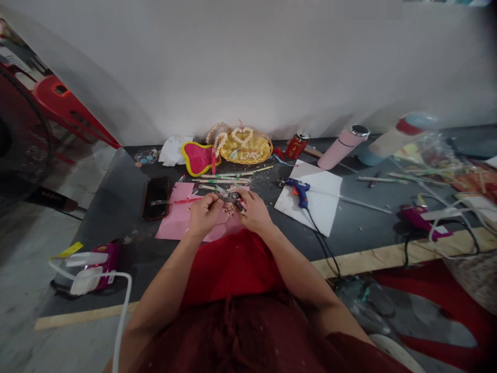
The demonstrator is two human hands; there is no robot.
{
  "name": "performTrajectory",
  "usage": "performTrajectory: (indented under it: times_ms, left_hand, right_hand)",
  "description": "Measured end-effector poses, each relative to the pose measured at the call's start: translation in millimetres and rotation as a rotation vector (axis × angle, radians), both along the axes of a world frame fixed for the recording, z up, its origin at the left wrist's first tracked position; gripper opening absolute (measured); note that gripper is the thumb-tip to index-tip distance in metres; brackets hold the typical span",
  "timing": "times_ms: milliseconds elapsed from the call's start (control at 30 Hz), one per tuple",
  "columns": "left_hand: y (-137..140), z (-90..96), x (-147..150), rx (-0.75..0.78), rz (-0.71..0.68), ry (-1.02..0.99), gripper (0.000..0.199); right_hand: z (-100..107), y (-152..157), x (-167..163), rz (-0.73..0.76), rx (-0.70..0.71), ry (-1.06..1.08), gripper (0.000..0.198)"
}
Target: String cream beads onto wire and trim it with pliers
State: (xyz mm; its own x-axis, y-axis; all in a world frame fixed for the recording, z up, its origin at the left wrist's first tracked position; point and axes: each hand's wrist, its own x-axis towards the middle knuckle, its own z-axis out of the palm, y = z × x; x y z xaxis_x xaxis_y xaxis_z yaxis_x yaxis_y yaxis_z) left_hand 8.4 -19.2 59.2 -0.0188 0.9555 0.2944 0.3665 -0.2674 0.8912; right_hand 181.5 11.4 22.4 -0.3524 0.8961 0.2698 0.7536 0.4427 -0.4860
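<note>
1. We see a pair of small cutters just above the middle of the frame, lying between our two hands, over the pink paper sheet.
2. Our right hand sits just right of the cutters, fingers curled around the dark handles, so it is closed on the tool.
3. Our left hand sits just left of the cutters, fingers bent inward and pinched together near the blades; what it pinches is too small for us to tell.
4. A little heap of pale cut pieces lies on the pink sheet directly below the cutters, between the two hands.
5. Both forearms run up from the lower middle of the frame and converge, with the wrists low over the dark table and the knuckles facing up.
6. Above the hands, thin rolled sticks lie in a loose row.
7. Further up, against the wall, we see a yellow woven basket with a pink heart-shaped tray touching its left side.
8. A dark phone lies left of the pink sheet.
9. Right of the hands, a blue glue gun rests on a white sheet.
</note>
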Motion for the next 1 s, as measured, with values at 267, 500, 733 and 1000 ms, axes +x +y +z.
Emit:
performTrajectory:
  times_ms: [267,500,733,1000]
  left_hand:
    - [-2,-5.0,1,0.005,0.002,0.016,0.019]
    - [0,-9.0,0,0.03,-0.019,0.064,0.019]
    - [4,-19.5,-2,0.01,-0.013,0.181,0.019]
    - [7,-26.2,-1,0.02,-0.029,0.293,0.02]
  right_hand:
    - [3,-5,0,-0.056,-0.024,-0.064,0.044]
    - [10,-8,0,-0.121,0.054,-0.024,0.041]
    - [-1,7,7,-0.188,-0.037,-0.029,0.04]
    - [-4,9,9,-0.216,-0.074,-0.064,0.055]
